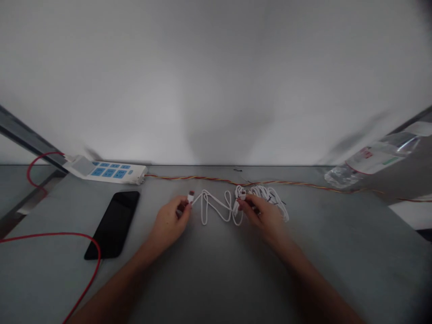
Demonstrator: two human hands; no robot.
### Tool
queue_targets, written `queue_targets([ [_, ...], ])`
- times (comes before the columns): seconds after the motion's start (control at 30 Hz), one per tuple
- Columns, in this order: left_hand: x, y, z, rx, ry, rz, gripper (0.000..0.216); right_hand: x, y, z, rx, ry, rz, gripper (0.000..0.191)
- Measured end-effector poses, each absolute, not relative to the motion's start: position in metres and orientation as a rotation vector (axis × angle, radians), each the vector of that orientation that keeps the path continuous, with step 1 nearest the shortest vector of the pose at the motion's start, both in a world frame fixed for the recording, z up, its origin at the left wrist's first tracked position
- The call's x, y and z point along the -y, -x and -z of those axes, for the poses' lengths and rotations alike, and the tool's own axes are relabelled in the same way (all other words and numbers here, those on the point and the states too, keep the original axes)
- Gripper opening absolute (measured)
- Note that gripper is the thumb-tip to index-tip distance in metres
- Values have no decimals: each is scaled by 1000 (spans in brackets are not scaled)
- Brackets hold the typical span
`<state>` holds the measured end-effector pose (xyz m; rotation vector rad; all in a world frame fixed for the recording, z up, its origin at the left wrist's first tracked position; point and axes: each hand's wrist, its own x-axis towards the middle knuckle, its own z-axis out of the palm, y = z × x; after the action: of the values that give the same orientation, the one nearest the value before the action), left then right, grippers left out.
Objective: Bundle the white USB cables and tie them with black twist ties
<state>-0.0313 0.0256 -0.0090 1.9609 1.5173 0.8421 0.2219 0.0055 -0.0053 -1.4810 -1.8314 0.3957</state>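
Note:
A thin white charging cable point(202, 211) lies in loose zigzag folds on the grey table between my two hands. My left hand point(170, 221) is closed, pinching the white USB plug point(191, 197) at one end between thumb and fingertips. My right hand point(266, 218) is also closed, its thumb and fingers on another white plug point(242, 195) beside the folds; whether it belongs to the same cable I cannot tell. Just behind and to the right of that hand rests a coiled bundle of white cable point(270, 194), partly hidden by the fingers, with dark ties around it.
At the back left, a white power strip point(137, 173) with blue sockets holds a white adapter point(83, 165). A black phone point(113, 225) lies left of my hands, crossed by a red cable point(98, 256). Twisted wires point(195, 178) run along the back; a clear bottle point(374, 159) appears right.

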Motion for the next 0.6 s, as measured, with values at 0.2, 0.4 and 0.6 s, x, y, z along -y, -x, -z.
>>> queue_targets([
  [0.2, -46, 53, 2, -1633, -1494, -1141, 25, -1, -222, -3, 1580, 1769, -627, 34],
  [0.4, -38, 45, -3, -1768, -1757, -731, 24, 9, -209, -3, 1557, 1703, -1232, 28],
  [0.6, -15, 22, -1, -1787, -2153, -411, 30, 11, -207, -6, 1842, 1525, -1279, 30],
])
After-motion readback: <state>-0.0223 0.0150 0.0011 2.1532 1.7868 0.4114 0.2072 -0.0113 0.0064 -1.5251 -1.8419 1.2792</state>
